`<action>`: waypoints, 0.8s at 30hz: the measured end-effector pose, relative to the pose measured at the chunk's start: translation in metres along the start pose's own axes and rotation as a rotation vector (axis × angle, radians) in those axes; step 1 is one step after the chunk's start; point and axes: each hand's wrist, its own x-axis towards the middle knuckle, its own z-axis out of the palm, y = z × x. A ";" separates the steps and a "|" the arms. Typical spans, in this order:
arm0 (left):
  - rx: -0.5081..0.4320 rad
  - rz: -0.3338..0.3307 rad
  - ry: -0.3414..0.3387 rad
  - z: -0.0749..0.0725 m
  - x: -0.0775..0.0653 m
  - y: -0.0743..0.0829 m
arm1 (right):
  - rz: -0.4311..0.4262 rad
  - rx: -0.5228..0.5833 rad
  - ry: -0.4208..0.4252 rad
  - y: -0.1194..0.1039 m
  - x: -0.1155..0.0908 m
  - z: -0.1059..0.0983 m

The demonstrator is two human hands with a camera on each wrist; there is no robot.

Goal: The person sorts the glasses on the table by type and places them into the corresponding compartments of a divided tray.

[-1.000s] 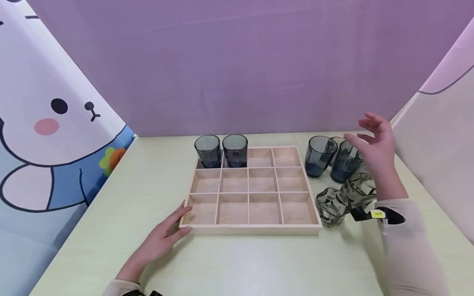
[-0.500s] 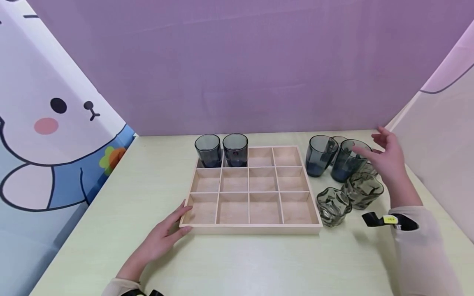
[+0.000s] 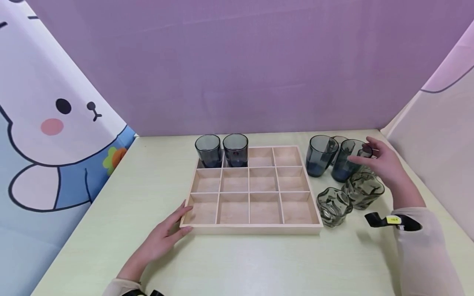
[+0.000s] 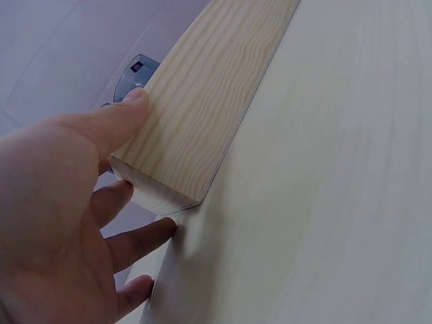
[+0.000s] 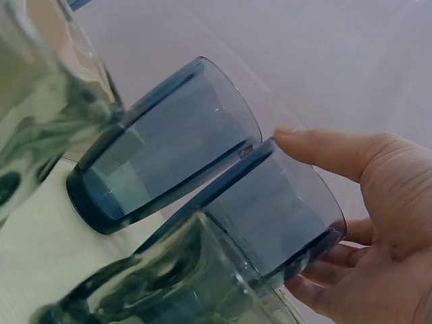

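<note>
A shallow wooden tray (image 3: pixel 233 230) divided into several compartments lies on the table. At its near left corner rests my left hand (image 3: pixel 161 240), thumb on the front wall and index finger at the end wall, fingers fairly straight; the left wrist view shows the tray's corner (image 4: pixel 196 128) close up. Two blue glass tumblers, one (image 3: pixel 208 151) left of the other (image 3: pixel 235 150), stand in back-row compartments. To the tray's right, my right hand (image 3: pixel 386 164) grips another blue tumbler (image 3: pixel 346 164) near its rim. In the right wrist view the thumb and fingers curl round that tumbler (image 5: pixel 283 216).
Beside the gripped tumbler stands one more blue tumbler (image 3: pixel 318 158), with another glass (image 3: pixel 338 142) partly hidden behind. Nearer me are wavy greenish glasses, one (image 3: pixel 333 207) by the tray's right edge and another (image 3: pixel 364 191) below my right hand. A purple wall (image 3: pixel 237 70) closes off the back.
My right hand has come down and right from above the glasses, and its thumb and fingers now reach round the blue tumbler. The left hand has stayed at the tray corner.
</note>
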 end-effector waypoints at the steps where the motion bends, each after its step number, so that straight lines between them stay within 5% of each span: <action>1: -0.001 0.001 0.001 0.000 0.000 0.000 | 0.002 -0.007 -0.013 0.001 0.000 0.000; 14: -0.015 -0.008 -0.004 0.000 0.000 -0.001 | -0.066 -0.062 -0.049 0.006 0.003 -0.003; 24: -0.010 -0.016 -0.009 0.001 0.000 -0.001 | -0.037 -0.151 -0.090 0.000 0.005 -0.012</action>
